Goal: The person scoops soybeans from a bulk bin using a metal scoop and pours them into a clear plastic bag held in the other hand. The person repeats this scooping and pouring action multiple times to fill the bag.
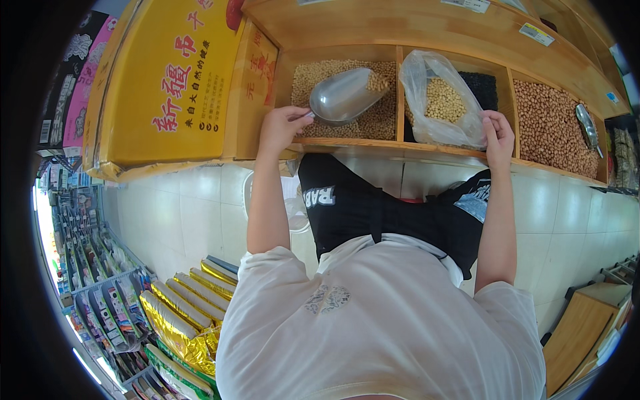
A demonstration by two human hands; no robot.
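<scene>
My left hand (286, 128) grips the short handle of a metal scoop (342, 97). The scoop lies over soybeans (312, 70) in the left compartment of a wooden bin, with some beans at its far lip. My right hand (497, 135) pinches the right edge of a clear plastic bag (425, 65). Pale soybeans (445, 100) fill part of the bag, whose mouth is spread open. It rests in the middle compartment, partly covering black beans (477, 87).
Peanuts (545, 120) fill the right compartment, where a second metal scoop (586, 122) lies. A large yellow carton (185, 85) stands at the left. Wooden dividers (399, 100) part the bin. Gold-wrapped packs (175, 310) and hanging goods sit at lower left, a wooden cabinet (580, 330) at lower right.
</scene>
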